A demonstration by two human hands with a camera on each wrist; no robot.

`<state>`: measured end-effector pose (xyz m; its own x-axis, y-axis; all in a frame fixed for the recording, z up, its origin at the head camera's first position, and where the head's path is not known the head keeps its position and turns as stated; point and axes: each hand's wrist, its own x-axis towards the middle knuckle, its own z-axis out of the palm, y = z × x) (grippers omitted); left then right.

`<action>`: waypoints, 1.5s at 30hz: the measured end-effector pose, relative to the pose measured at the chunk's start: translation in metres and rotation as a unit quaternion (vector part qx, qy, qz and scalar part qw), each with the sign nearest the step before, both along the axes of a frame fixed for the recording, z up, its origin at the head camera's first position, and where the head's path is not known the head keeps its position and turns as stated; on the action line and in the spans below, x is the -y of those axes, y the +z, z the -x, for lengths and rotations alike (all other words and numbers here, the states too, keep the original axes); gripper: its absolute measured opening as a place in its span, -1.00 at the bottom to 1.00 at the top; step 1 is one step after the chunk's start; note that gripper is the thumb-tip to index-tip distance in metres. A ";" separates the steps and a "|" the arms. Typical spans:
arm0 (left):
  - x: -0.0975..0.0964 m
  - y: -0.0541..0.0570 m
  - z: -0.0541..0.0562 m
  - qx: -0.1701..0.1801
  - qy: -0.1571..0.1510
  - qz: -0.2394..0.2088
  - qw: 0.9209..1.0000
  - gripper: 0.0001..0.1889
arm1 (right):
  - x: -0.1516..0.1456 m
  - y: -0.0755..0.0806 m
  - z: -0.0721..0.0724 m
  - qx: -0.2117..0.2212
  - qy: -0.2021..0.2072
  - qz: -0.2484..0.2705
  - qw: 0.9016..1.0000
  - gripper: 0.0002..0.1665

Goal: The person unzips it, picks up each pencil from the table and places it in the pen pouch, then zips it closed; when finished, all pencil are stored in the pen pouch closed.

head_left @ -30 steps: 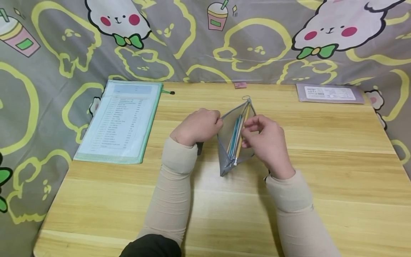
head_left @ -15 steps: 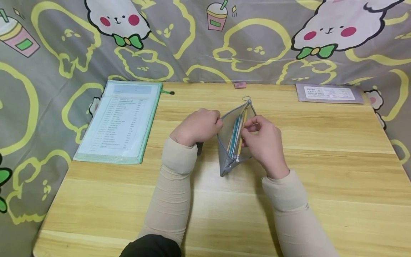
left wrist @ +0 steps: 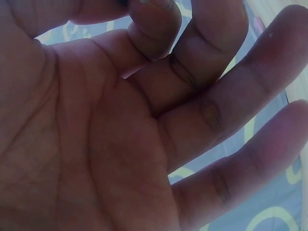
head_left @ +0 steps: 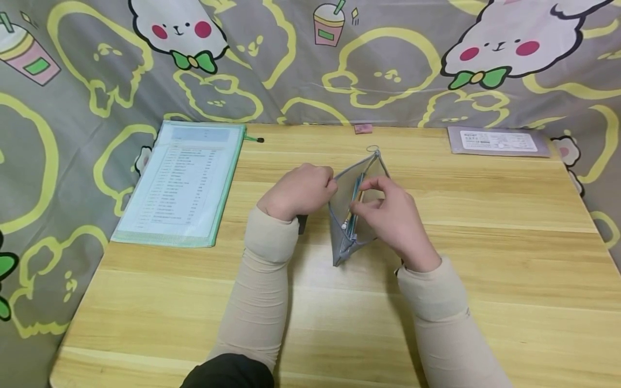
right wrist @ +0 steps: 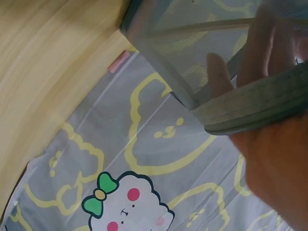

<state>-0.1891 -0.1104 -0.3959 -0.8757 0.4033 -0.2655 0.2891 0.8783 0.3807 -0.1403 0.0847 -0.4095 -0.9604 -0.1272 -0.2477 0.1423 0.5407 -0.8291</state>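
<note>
In the head view a grey mesh pencil pouch (head_left: 343,193) stands with its mouth spread on the table. My left hand (head_left: 301,189) pinches its left rim; the pinch point is hidden in the left wrist view, where the palm (left wrist: 120,130) shows with the outer fingers loosely bent. Inside lie several slim teal and pale pencils (head_left: 356,189). With thumb and forefinger my right hand (head_left: 395,221) pinches a yellow pencil (head_left: 347,221) inside the mouth. The right wrist view shows that hand's fingers (right wrist: 255,53) through the mesh, beyond the zipper edge (right wrist: 260,107).
A clear document folder (head_left: 179,183) with green edging and a printed sheet lies at the left. Near the back edge rests a small pink eraser-like block (head_left: 363,129). A flat grey-purple packet (head_left: 498,141) lies back right. Patterned cloth (head_left: 301,70) hangs behind the wooden table (head_left: 509,242).
My right hand has moved left inside the pouch, and the yellow pencil has shifted from the right side toward the teal pencils. My left hand keeps its hold on the rim.
</note>
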 end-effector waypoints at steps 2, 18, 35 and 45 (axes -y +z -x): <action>0.000 0.001 0.000 0.003 0.002 0.001 1.000 -0.65 | 0.001 -0.001 0.000 -0.005 0.023 -0.011 1.000 -0.58; -0.001 0.000 0.000 -0.006 0.000 -0.004 1.000 -0.65 | -0.001 -0.001 -0.004 -0.062 0.079 -0.090 0.991 -0.69; -0.007 -0.001 -0.003 -0.029 -0.025 -0.014 0.999 -0.71 | -0.065 -0.030 0.031 0.016 0.004 0.095 0.995 -0.47; -0.019 -0.001 -0.005 -0.032 -0.090 -0.045 0.994 -0.69 | -0.063 -0.034 0.032 -0.005 -0.006 0.084 0.996 -0.19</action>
